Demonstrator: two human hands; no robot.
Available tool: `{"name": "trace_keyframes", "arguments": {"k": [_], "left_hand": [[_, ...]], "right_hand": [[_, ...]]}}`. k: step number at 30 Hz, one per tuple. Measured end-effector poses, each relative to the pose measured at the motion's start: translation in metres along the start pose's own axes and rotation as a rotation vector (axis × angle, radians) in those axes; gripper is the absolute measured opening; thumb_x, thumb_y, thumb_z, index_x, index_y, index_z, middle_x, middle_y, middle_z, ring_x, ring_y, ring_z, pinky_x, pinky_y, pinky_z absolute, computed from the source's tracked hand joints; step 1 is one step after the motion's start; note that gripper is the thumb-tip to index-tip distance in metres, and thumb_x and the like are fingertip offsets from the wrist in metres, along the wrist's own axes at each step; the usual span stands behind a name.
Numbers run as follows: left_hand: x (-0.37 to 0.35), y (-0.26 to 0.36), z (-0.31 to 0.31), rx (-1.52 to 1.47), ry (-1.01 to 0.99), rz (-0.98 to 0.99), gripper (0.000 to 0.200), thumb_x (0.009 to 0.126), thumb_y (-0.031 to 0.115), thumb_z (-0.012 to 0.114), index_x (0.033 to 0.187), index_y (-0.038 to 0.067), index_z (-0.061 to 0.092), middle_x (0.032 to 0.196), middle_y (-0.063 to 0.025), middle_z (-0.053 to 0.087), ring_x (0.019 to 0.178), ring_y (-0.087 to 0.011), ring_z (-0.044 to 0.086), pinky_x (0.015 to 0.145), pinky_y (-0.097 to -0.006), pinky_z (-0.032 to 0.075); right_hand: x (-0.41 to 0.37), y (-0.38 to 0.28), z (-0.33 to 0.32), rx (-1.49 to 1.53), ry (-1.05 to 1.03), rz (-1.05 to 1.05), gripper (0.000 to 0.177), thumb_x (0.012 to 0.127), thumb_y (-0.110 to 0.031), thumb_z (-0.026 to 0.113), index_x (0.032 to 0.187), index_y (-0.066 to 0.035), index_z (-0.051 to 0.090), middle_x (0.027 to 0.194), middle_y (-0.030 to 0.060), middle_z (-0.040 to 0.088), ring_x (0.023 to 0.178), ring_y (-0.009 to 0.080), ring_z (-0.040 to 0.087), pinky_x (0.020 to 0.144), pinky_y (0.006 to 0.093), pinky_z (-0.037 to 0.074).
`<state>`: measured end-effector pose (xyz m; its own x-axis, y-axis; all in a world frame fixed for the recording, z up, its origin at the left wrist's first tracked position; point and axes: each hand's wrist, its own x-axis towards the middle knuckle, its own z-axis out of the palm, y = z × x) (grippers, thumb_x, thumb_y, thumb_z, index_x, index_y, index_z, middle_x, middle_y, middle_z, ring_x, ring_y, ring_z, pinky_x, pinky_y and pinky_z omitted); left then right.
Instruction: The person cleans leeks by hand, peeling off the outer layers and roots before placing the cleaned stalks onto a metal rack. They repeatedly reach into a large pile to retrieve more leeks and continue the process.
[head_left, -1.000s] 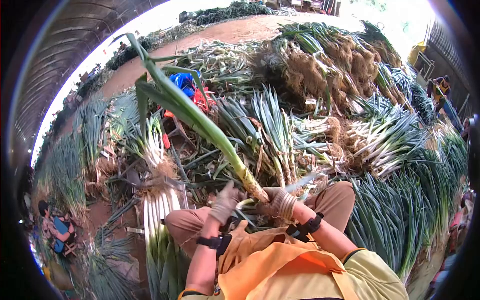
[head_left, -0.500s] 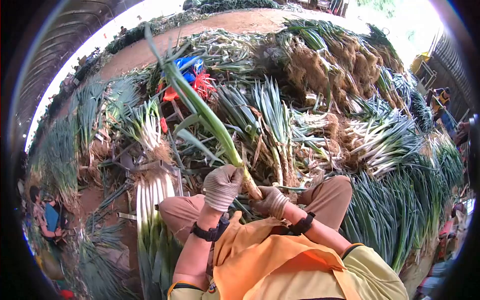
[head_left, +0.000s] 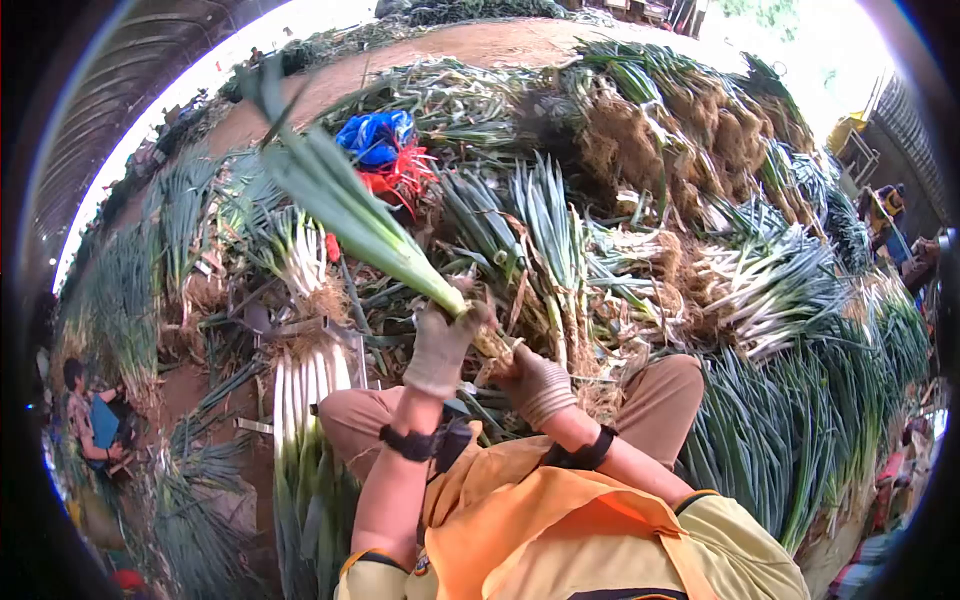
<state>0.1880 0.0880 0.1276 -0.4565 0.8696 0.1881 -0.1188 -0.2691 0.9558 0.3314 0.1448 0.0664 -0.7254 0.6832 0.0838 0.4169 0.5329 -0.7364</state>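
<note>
A leek slants up and to the left in front of me, its green leaves blurred at the top. My left hand, in a striped work glove, is wrapped around its pale lower stalk. Close by, my gloved right hand is closed at the root end, where ragged brownish outer layers show between the hands. Exactly what the right fingertips pinch is partly hidden. Beyond my hands stand unpeeled leeks with dry brown leaves. Left of my knee, cleaned leeks with white shafts lie in a row.
A metal frame stands by my left knee. Blue plastic and red ties lie ahead. Leek heaps flank my right side, and a rooty pile rises behind. One person sits far left; another is far right.
The leek has tipped further left and its leaves have swung. My left hand has moved slightly up and turned; my right hand has shifted up a little at the root end.
</note>
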Motion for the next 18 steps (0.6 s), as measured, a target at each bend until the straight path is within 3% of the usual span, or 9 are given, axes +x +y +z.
{"name": "trace_keyframes", "arguments": {"k": [2,3,5,6,7,9,12,15,18], "left_hand": [[0.002,0.0,0.002,-0.216,0.043,-0.113,0.03,0.079,0.019,0.062,0.101,0.002,0.05,0.076,-0.0066,0.058,0.07,-0.0153,0.057,0.066,-0.0287,0.049],[-0.002,0.005,0.0,-0.311,-0.041,-0.116,0.033,0.079,0.019,0.062,0.103,0.002,0.049,0.077,-0.0069,0.058,0.07,-0.0165,0.058,0.065,-0.0287,0.049],[-0.005,0.015,0.007,-0.254,-0.203,-0.17,0.022,0.082,0.015,0.057,0.1,0.002,0.052,0.077,-0.0051,0.056,0.069,-0.0141,0.057,0.065,-0.0272,0.048],[-0.008,0.011,0.003,-0.188,-0.181,-0.211,0.027,0.083,0.021,0.057,0.101,0.001,0.052,0.083,-0.0053,0.058,0.07,-0.0171,0.057,0.067,-0.03,0.047],[0.001,0.001,-0.002,0.31,-0.094,0.064,0.032,0.083,0.031,0.055,0.091,0.0,0.057,0.074,-0.0094,0.06,0.064,-0.0227,0.059,0.062,-0.0328,0.046],[-0.006,0.016,-0.002,1.012,-0.077,-0.109,0.037,0.085,0.034,0.05,0.074,0.0,0.059,0.059,-0.0152,0.056,0.056,-0.0308,0.057,0.053,-0.0374,0.044],[-0.012,-0.005,0.003,1.216,0.082,0.166,0.033,0.084,0.025,0.048,0.062,0.002,0.055,0.053,-0.0179,0.052,0.05,-0.0357,0.053,0.045,-0.0418,0.042],[-0.02,-0.015,0.022,1.284,0.028,0.335,0.029,0.082,0.024,0.05,0.062,0.005,0.056,0.053,-0.0142,0.053,0.047,-0.0306,0.053,0.044,-0.0366,0.041],[-0.05,-0.029,0.029,1.154,-0.295,0.356,0.016,0.077,0.021,0.054,0.066,0.01,0.059,0.055,-0.0108,0.054,0.046,-0.0267,0.053,0.045,-0.0342,0.043]], "right_hand": [[0.011,0.016,0.023,0.571,-0.033,-0.323,0.056,0.07,-0.02,0.065,0.118,-0.006,0.041,0.079,0.005,0.062,0.065,0.0235,0.058,0.06,0.0338,0.046],[0.004,0.003,-0.013,0.768,-0.364,0.033,0.044,0.073,-0.019,0.061,0.113,-0.004,0.047,0.084,-0.0014,0.059,0.07,0.0174,0.054,0.064,0.0325,0.045],[0.001,0.012,-0.026,0.476,-0.607,0.029,0.03,0.076,-0.015,0.059,0.104,-0.006,0.053,0.087,0.0009,0.057,0.076,0.0146,0.052,0.067,0.0298,0.044],[-0.002,0.017,-0.017,0.696,-0.482,0.192,0.026,0.075,-0.012,0.06,0.099,-0.006,0.055,0.087,0.0019,0.057,0.077,0.0125,0.051,0.068,0.0282,0.044],[-0.003,0.018,-0.012,0.789,-0.386,0.154,0.027,0.073,-0.009,0.062,0.098,-0.005,0.055,0.086,0.0023,0.057,0.077,0.0116,0.051,0.068,0.0273,0.044],[-0.006,0.019,-0.004,0.963,-0.205,0.052,0.03,0.069,-0.003,0.065,0.096,-0.004,0.055,0.085,0.0029,0.057,0.076,0.0097,0.05,0.068,0.0254,0.044],[-0.006,0.034,0.0,0.471,-0.081,-0.077,0.037,0.069,-0.003,0.064,0.103,-0.003,0.051,0.084,0.0027,0.058,0.075,0.0095,0.05,0.069,0.0243,0.044],[-0.004,0.046,0.017,0.702,-0.093,0.063,0.037,0.068,-0.005,0.066,0.102,-0.003,0.052,0.083,0.0015,0.059,0.074,0.0077,0.05,0.069,0.0237,0.044],[0.009,0.055,0.021,0.805,-0.071,0.06,0.036,0.068,-0.002,0.066,0.102,-0.002,0.055,0.083,-0.0008,0.059,0.071,0.0061,0.049,0.063,0.0218,0.044]]}}
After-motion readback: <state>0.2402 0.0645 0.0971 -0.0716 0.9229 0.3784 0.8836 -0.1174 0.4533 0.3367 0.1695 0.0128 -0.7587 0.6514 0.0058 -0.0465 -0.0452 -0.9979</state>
